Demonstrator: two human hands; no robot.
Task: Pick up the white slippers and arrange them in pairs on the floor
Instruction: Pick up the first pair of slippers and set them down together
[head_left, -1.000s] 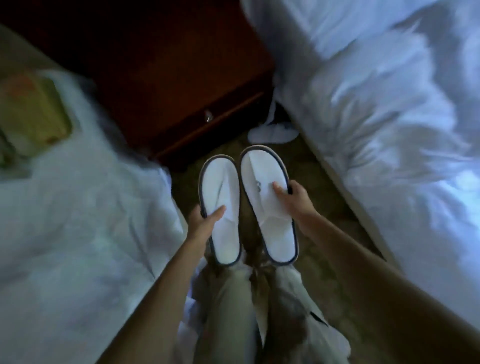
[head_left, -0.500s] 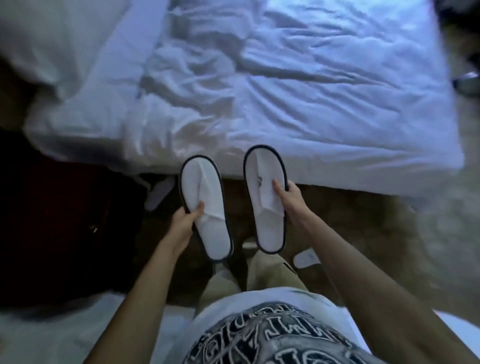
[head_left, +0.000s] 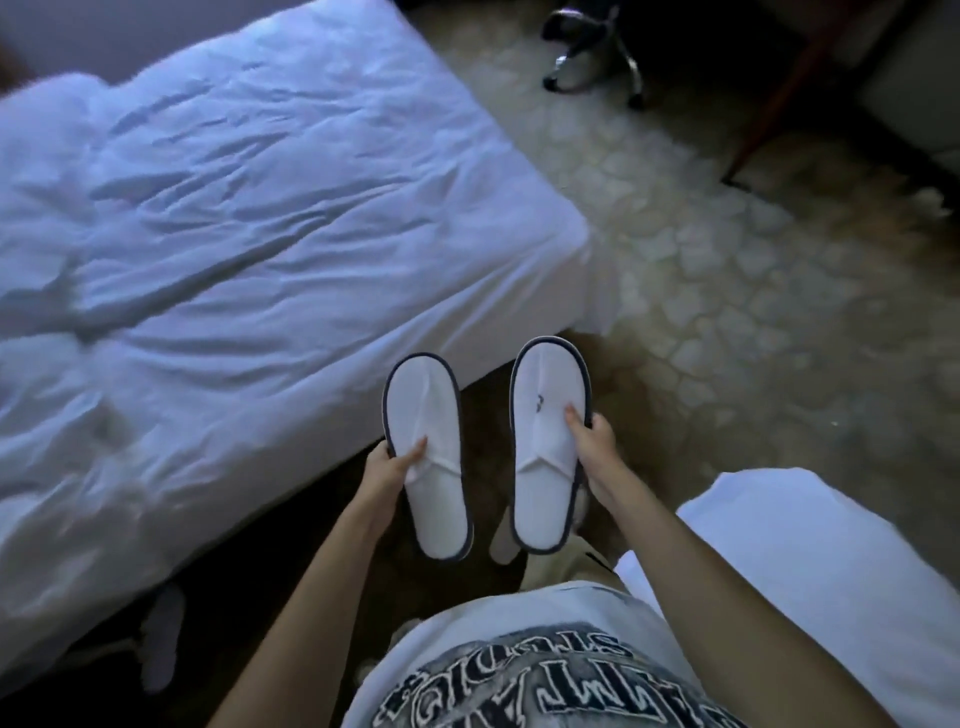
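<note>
I hold two white slippers with dark trim side by side in the air, toes pointing away from me. My left hand (head_left: 387, 470) grips the left slipper (head_left: 428, 452) at its outer edge, thumb on the strap. My right hand (head_left: 592, 447) grips the right slipper (head_left: 543, 441) the same way; it has a small logo on top. Another white slipper (head_left: 161, 639) lies on the dark floor by the bed at lower left. A white shape (head_left: 501, 540) shows on the floor just below the held pair; I cannot tell what it is.
A bed with rumpled white sheets (head_left: 249, 218) fills the left. A second white bed corner (head_left: 810, 561) is at lower right. Patterned carpet (head_left: 753, 291) stretches ahead. An office chair base (head_left: 592, 52) and a wooden furniture leg (head_left: 779, 104) stand at the top.
My view has swung right, from the nightstand gap past the bed to the carpet beyond its foot. Both hands keep the same grip on the slippers, which have spread slightly apart.
</note>
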